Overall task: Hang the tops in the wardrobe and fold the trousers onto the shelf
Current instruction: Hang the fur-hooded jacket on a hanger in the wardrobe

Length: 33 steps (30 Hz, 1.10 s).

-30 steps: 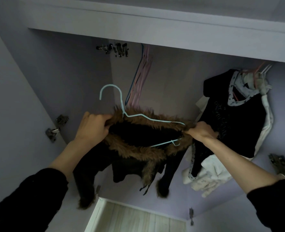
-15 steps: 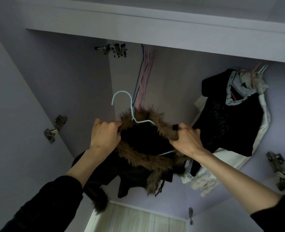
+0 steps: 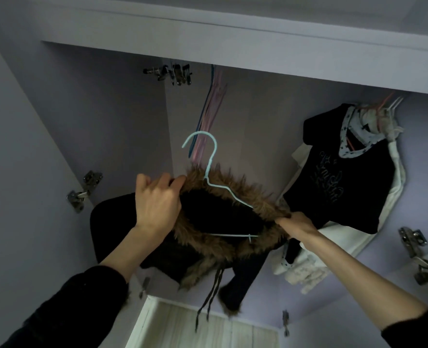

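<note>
A black jacket (image 3: 117, 227) with a brown fur-trimmed collar (image 3: 248, 194) hangs between my hands inside the wardrobe. A light blue wire hanger (image 3: 214, 156) sits in its neck opening, hook pointing up and to the left. My left hand (image 3: 156, 204) grips the left side of the fur collar. My right hand (image 3: 296, 224) pinches the right end of the collar. The jacket's sleeves and drawcords dangle below.
Several empty pink and blue hangers (image 3: 211, 114) hang at the back. A black printed top (image 3: 338, 182) and white garments (image 3: 306, 270) hang at the right. Door hinges (image 3: 83, 192) are on the left wall, and more hinges (image 3: 419, 254) on the right. A pale wooden floor (image 3: 208, 330) lies below.
The jacket has spread wider again as my right hand moved right and lower. My left hand shifted slightly. The hanger hook now stands higher and more upright.
</note>
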Tool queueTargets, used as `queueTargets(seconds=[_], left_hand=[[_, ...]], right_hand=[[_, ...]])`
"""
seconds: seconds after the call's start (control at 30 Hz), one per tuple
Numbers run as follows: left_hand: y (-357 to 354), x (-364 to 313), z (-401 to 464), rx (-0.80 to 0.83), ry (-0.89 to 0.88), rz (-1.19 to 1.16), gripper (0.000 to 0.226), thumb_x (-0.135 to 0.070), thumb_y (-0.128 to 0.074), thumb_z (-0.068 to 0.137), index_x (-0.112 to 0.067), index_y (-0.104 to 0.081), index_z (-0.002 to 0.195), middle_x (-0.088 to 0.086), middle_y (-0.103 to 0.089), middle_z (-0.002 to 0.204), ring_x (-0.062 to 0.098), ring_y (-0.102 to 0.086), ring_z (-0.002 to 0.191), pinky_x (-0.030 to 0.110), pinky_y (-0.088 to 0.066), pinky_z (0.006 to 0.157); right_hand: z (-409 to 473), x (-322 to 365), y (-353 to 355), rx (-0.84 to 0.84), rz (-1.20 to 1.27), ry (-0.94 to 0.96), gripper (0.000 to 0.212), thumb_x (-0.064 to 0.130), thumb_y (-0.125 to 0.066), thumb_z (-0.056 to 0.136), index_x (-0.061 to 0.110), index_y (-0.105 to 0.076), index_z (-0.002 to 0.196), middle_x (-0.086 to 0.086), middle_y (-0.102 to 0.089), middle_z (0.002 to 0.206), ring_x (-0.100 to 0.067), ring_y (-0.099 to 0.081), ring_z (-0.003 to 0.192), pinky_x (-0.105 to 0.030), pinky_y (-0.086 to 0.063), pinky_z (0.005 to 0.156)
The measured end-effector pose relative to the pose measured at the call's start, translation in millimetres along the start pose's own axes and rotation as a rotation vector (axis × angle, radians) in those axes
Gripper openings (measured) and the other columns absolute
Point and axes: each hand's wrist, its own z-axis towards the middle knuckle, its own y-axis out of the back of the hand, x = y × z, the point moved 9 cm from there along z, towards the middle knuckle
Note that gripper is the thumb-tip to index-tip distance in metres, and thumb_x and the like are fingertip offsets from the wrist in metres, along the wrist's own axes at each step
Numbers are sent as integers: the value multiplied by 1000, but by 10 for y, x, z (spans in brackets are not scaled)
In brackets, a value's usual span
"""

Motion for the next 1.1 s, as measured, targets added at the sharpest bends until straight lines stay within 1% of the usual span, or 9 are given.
queueTargets(seconds=[0.2,0.3,0.4,0.57,0.63,0.7,0.9,0.97,1.1], left_hand=[[-42,26,-21,56,36,-9,44,5,-74,46,-7,-72,89,11,-58,63,29,-50,46,36,-22,65],[-51,-82,-52,61,24,-20,41,3,-72,48,-8,-72,88,10,-59,62,28,-50,45,35,-22,65],[-90,-110,-102,63,27,-36,36,-4,-63,52,-8,-72,86,9,-59,61,29,-51,45,36,-23,65],[-191,96,-87,90,160,-83,34,-10,-53,58,-11,-72,86,10,-62,65,31,-48,44,37,-24,67],[-126,138,-31,55,186,-101,35,-9,-52,59,-9,-72,87,12,-63,67,31,-48,45,37,-23,68],[-49,153,46,21,189,-117,31,-5,-57,59,-8,-71,86,13,-62,67,31,-46,44,36,-22,67],[-47,237,126,54,209,-95,24,2,-63,56,-6,-70,77,14,-62,64,30,-45,40,36,-21,66],[-83,296,105,85,228,-89,25,5,-67,53,-6,-70,76,15,-62,64,30,-46,41,36,-21,65],[-136,359,81,129,259,-84,25,3,-63,58,-6,-70,80,16,-63,67,33,-49,44,36,-21,66]], right_hand=[[12,-66,-89,41,458,-166,38,19,-54,93,6,-49,129,-12,-55,124,-27,-52,100,-32,-38,73],[-3,-88,-177,54,575,-254,10,17,-51,94,9,-54,100,-5,-54,86,-19,-49,69,-26,-33,56],[2,-46,-209,55,627,-244,12,19,-50,95,13,-50,85,0,-43,72,-14,-39,59,-24,-31,51],[99,11,11,-80,416,-52,40,24,-58,91,11,-47,127,-7,-57,113,-28,-55,102,-32,-43,82],[81,-8,146,-214,73,2,45,31,-57,89,10,-41,126,-11,-57,116,-32,-53,111,-41,-40,95],[65,-65,144,-271,-36,-5,48,35,-56,90,10,-42,127,-14,-58,117,-35,-52,113,-49,-36,100],[194,-358,-191,-82,420,-200,32,23,-52,94,-5,-57,109,-10,-60,89,-27,-58,84,-41,-51,72],[154,-383,-310,6,574,-244,18,23,-52,95,5,-54,97,-7,-55,79,-17,-52,68,-29,-37,53],[110,-422,-536,210,731,-355,15,29,-52,92,23,-53,78,4,-63,67,-9,-54,74,-28,-28,62]])
